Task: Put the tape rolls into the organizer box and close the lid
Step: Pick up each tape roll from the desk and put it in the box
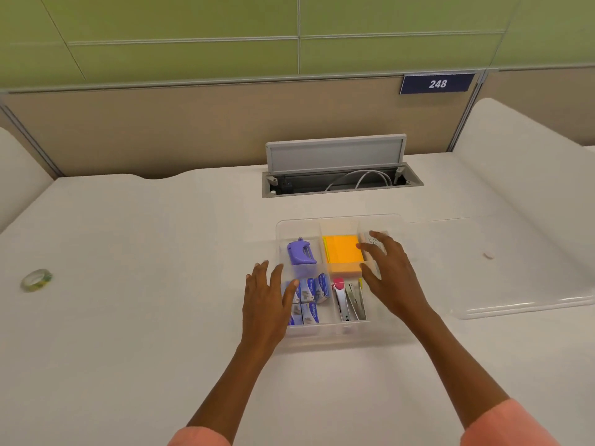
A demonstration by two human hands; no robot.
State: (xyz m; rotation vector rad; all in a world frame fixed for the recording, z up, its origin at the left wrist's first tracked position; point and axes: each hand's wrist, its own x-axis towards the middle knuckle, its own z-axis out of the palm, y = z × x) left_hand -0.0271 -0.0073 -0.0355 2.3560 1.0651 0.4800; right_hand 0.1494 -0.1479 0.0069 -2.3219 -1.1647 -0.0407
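Note:
A clear organizer box (299, 224) stands open on the white desk, split into several compartments. It holds a purple staple remover (301, 252), orange sticky notes (342, 253), blue staple boxes (311, 292) and a stapler (341, 299). My left hand (267, 296) hovers over the box's left side with fingers spread, holding nothing. My right hand (391, 272) is spread over the right side, covering a white item there. A tape roll (36, 280) lies far left on the desk, apart from both hands. The clear lid (515, 284) lies flat to the right of the box.
An open cable hatch (341, 181) with a raised grey flap and white cables sits behind the box. Beige and green partition panels close off the back. A small scrap (488, 255) lies on the lid area at right.

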